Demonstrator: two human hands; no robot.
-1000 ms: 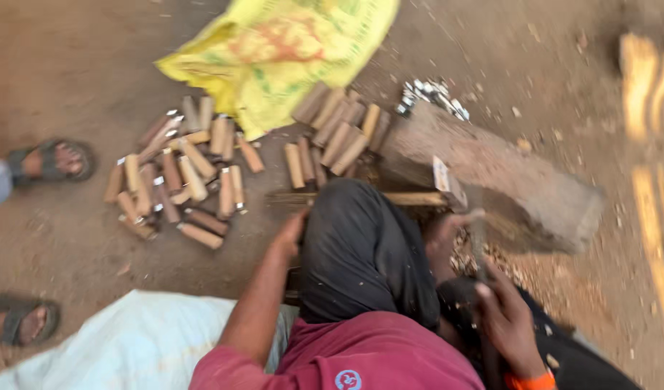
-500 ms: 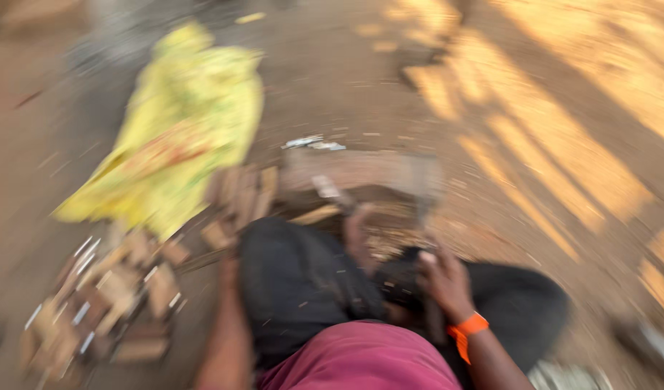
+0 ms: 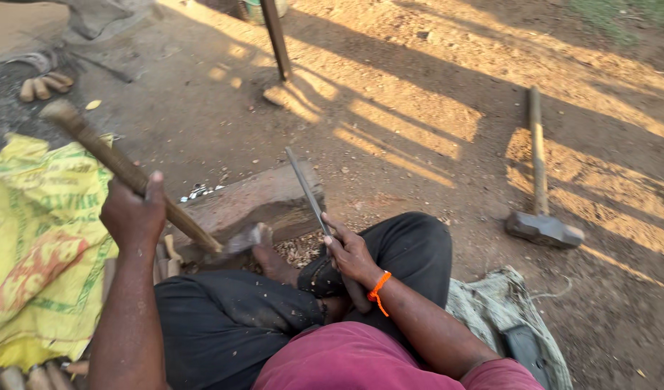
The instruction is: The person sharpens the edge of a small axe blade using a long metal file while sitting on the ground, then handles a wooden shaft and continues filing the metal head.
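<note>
The left hand (image 3: 133,211) is raised in a closed fist; the right hand (image 3: 350,253) sits lower, fingers curled shut.

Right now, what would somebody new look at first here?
Probably the two tools held up: the left hand grips a wooden-handled hammer over the wooden block, while the right hand holds a thin metal file upright. Next, the big sledgehammer lying on sunlit dirt at right, and the yellow sack at left.

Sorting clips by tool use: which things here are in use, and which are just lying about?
In use: left hand grips wooden-handled tool; right hand holds flat metal file; wooden block.

Lying about: sledgehammer, yellow sack, grey cloth.
</note>
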